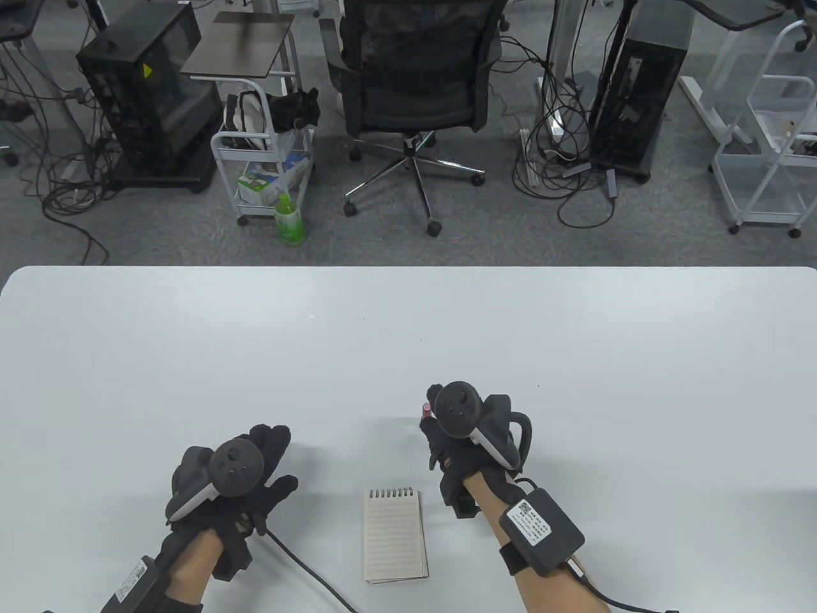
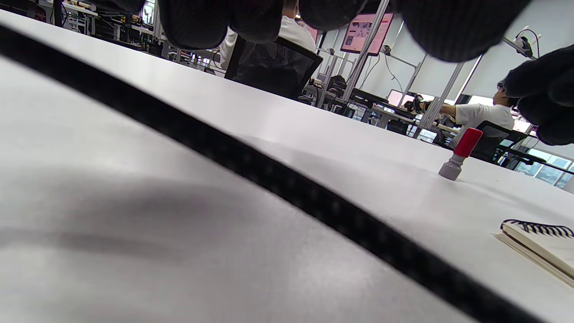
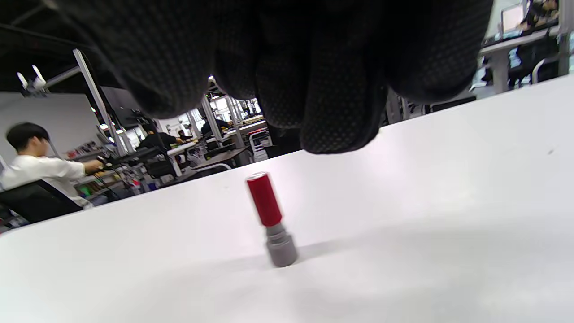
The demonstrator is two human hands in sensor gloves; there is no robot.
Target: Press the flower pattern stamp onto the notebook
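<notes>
A small stamp (image 3: 271, 219) with a red handle and grey base stands upright on the white table (image 1: 408, 332). It also shows in the left wrist view (image 2: 459, 154), and its red top (image 1: 426, 407) peeks out by my right hand in the table view. My right hand (image 1: 440, 415) hovers just above the stamp; its fingers (image 3: 314, 80) hang over it without touching. A spiral lined notebook (image 1: 395, 535) lies flat near the front edge between my hands, and its corner shows in the left wrist view (image 2: 540, 244). My left hand (image 1: 255, 472) rests flat on the table, left of the notebook, holding nothing.
A black cable (image 1: 306, 571) runs from my left glove along the table toward the front edge, left of the notebook. An office chair (image 1: 415, 96), carts and computer towers stand on the floor beyond the table's far edge.
</notes>
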